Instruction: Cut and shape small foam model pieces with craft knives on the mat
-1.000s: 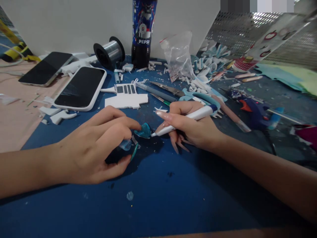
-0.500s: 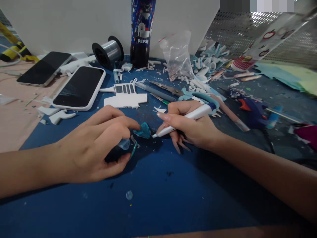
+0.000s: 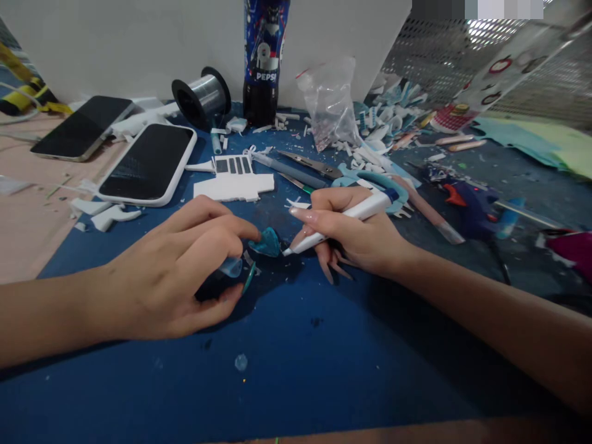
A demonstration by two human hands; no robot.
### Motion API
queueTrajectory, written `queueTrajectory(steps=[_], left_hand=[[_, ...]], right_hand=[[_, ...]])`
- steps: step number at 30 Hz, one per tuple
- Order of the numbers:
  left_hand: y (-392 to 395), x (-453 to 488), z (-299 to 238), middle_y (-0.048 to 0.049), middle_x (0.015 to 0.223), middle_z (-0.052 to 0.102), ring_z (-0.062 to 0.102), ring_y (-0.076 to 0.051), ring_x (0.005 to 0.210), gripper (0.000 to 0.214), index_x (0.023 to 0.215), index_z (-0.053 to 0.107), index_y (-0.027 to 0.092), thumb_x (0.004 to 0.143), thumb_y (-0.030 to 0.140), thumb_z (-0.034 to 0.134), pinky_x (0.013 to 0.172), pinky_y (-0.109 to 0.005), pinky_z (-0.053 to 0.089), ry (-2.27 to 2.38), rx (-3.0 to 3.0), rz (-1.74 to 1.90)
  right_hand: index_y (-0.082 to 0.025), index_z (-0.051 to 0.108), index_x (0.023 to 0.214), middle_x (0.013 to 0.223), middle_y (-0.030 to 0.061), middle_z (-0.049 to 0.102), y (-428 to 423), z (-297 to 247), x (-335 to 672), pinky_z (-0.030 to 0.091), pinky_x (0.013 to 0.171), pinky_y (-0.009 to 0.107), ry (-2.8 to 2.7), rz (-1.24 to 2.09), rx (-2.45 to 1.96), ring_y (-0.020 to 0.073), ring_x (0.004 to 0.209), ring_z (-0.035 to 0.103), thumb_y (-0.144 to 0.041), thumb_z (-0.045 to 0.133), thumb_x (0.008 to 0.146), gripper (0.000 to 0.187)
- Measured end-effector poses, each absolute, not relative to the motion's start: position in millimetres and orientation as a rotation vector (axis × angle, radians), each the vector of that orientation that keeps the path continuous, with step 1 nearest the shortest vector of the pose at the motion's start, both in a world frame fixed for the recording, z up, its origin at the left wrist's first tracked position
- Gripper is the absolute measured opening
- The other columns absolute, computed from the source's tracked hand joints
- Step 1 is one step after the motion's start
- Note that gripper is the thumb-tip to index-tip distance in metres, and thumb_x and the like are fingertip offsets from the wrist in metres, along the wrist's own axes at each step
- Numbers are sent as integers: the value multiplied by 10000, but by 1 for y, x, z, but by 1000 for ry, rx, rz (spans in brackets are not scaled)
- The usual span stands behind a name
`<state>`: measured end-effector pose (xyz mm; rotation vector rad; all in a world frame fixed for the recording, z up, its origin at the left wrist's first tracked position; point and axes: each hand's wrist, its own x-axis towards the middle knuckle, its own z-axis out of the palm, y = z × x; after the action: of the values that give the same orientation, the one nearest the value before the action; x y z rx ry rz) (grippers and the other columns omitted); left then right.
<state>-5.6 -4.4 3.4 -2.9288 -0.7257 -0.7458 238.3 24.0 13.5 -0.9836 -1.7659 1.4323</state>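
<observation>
My left hand (image 3: 180, 271) is curled on the blue mat, its index fingertip against a small, glossy teal piece (image 3: 266, 242) with a pointed outline. Beneath the bent fingers a translucent blue piece (image 3: 231, 267) partly shows, and a thin teal sliver (image 3: 249, 277) sits at the thumb tip. I cannot tell whether that sliver is a nail or a loose bit. In my right hand (image 3: 358, 237) is a white pen (image 3: 340, 225) with a dark blue end, gripped between thumb and fingers. Its narrow tip is close beside the teal piece; contact cannot be made out.
Behind the hands lie white cutout pieces (image 3: 234, 187), scissors (image 3: 342, 176) with light blue handles and a phone in a white case (image 3: 148, 163). A wire spool (image 3: 201, 98) and a Pepsi bottle (image 3: 264, 68) stand farther back. A glue gun (image 3: 474, 200) is at the right.
The pen and my right hand have shifted very slightly to the left. My left hand stays at the teal piece, almost unmoved.
</observation>
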Motion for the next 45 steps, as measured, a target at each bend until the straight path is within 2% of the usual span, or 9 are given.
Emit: queueTrajectory(steps=[11, 18, 22, 25, 31, 34, 38, 45], left_hand=[[-1, -6, 1, -135, 1025, 658, 492, -209, 884, 131, 895, 418, 180, 903, 198, 548, 715, -373, 472, -637, -2918, -822], [0, -6, -2, -101, 1042, 664, 504, -199, 896, 160, 882, 409, 192, 912, 194, 566, 733, -360, 478, -704, -2916, -827], [0, -5, -1, -110, 1040, 662, 507, -198, 900, 156, 891, 404, 191, 920, 196, 558, 740, -369, 482, -732, -2912, -826], [1, -5, -1, -109, 1035, 659, 509, -204, 920, 177, 895, 395, 190, 908, 189, 572, 741, -372, 482, -783, -2930, -857], [2, -5, -2, -111, 1036, 645, 518, -211, 931, 233, 907, 366, 202, 898, 216, 598, 755, -359, 490, -750, -2971, -892], [0, -4, 0, -119, 1057, 619, 542, -222, 961, 247, 937, 356, 204, 867, 214, 594, 788, -381, 491, -747, -3013, -976], [-1, -4, 3, -119, 1082, 578, 557, -247, 1006, 358, 963, 356, 206, 809, 309, 662, 812, -396, 493, -868, -2965, -1018], [-1, -2, 1, -122, 1074, 523, 548, -242, 1001, 320, 1001, 334, 186, 749, 112, 518, 820, -395, 496, -1002, -2898, -954]], right_hand=[[-225, 434, 499, 367, -48, 536, 25, 11, 238, 333, 246, 173, -1760, 1438, -953, 84, 264, 469, -308, 643, 850, 417], [-219, 450, 507, 372, -52, 532, 25, 10, 238, 363, 267, 169, -1763, 1422, -941, 78, 269, 469, -312, 635, 864, 413], [-204, 514, 574, 447, -42, 596, 25, 9, 239, 413, 314, 154, -1780, 1406, -894, 73, 332, 526, -316, 609, 901, 359], [-201, 516, 585, 447, -43, 594, 27, 8, 240, 434, 324, 161, -1694, 1444, -854, 72, 327, 517, -336, 628, 893, 354], [-194, 558, 613, 400, -45, 570, 35, 5, 240, 337, 245, 170, -1432, 1576, -829, 76, 241, 434, -390, 640, 857, 324], [-182, 600, 604, 374, -28, 556, 39, 4, 240, 334, 256, 187, -1370, 1594, -840, 85, 239, 429, -407, 598, 862, 343], [-172, 620, 558, 339, -13, 512, 40, 3, 241, 332, 290, 205, -1306, 1558, -881, 93, 277, 433, -416, 590, 842, 375], [-178, 628, 551, 338, -5, 496, 40, 2, 242, 287, 293, 230, -1335, 1555, -875, 96, 290, 385, -472, 579, 834, 411]])
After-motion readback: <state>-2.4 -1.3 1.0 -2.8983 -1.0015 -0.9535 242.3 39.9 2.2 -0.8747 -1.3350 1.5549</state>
